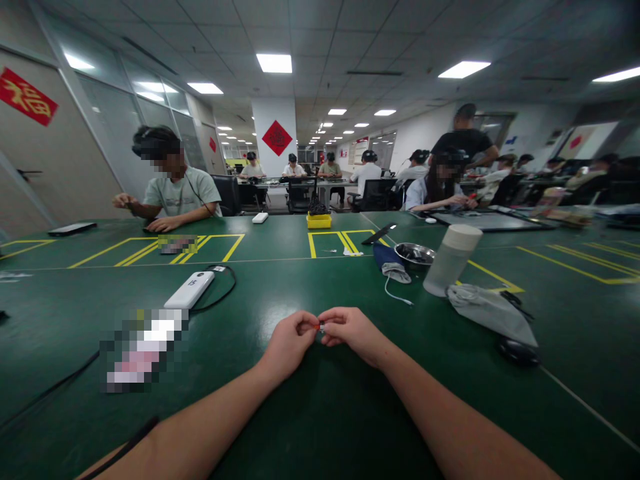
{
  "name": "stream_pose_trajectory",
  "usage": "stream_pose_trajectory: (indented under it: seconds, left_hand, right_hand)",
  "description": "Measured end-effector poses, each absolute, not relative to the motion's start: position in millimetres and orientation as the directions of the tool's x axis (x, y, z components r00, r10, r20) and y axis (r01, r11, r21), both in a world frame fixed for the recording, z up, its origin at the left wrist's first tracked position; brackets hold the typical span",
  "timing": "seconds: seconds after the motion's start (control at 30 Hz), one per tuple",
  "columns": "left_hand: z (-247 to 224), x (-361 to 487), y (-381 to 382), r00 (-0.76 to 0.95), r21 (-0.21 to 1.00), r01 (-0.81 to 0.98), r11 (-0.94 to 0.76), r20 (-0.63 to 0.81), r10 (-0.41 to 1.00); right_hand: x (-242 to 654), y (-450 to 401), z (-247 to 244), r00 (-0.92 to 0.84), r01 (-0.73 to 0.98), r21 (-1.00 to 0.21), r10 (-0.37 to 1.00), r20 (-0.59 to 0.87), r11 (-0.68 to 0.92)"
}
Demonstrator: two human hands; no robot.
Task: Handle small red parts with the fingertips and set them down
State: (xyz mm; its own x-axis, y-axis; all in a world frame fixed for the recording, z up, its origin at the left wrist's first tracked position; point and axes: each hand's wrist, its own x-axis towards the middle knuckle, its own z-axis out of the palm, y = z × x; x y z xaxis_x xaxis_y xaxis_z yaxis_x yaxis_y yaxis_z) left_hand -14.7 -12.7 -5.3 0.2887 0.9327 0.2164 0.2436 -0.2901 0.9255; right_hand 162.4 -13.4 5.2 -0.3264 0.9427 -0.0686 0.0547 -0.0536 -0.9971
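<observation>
My left hand (pixel 290 343) and my right hand (pixel 354 335) meet just above the green table (pixel 240 413), near the middle of the view. Between their fingertips is a small part (pixel 322 327), silvery with some red at its left side. Fingers of both hands are pinched around it, the left on the red side and the right on the silvery side. Its exact shape is too small to make out, and the fingers cover some of it.
On the left lie a white power bank (pixel 190 289) with a black cable and a blurred-out object. To the right are a metal bowl (pixel 415 254), a pale bottle (pixel 453 260), a grey pouch (pixel 487 310) and a black mouse (pixel 519 351). People sit across the table.
</observation>
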Motion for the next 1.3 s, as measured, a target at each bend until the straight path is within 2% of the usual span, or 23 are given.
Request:
stream_pose_trajectory:
  seconds: [0.2, 0.77, 1.07, 1.3]
  left_hand:
    - [-5.8, -15.0, -13.0, 0.287, 0.917, 0.280, -0.285, 0.204, 0.936]
    - [-0.3, -13.7, -15.7, 0.284, 0.934, 0.236, -0.269, 0.199, 0.938]
    - [-0.5, -13.9, -16.6, 0.297, 0.938, 0.250, -0.240, 0.162, 0.941]
    - [0.7, -13.8, -16.8, 0.269, 0.924, 0.276, -0.265, 0.190, 0.944]
  right_hand:
    - [161.9, -13.7, 4.9, -0.326, 0.053, -0.998, 0.944, -0.058, -0.043]
    - [161.2, -17.8, 11.6, -0.325, 0.027, -0.998, 0.944, -0.055, -0.049]
    - [161.4, -12.7, 1.1, -0.325, 0.033, -0.999, 0.946, -0.011, 0.000]
    - [158.8, -15.8, 5.6, -0.349, 0.015, -1.000, 0.937, 0.006, 0.012]
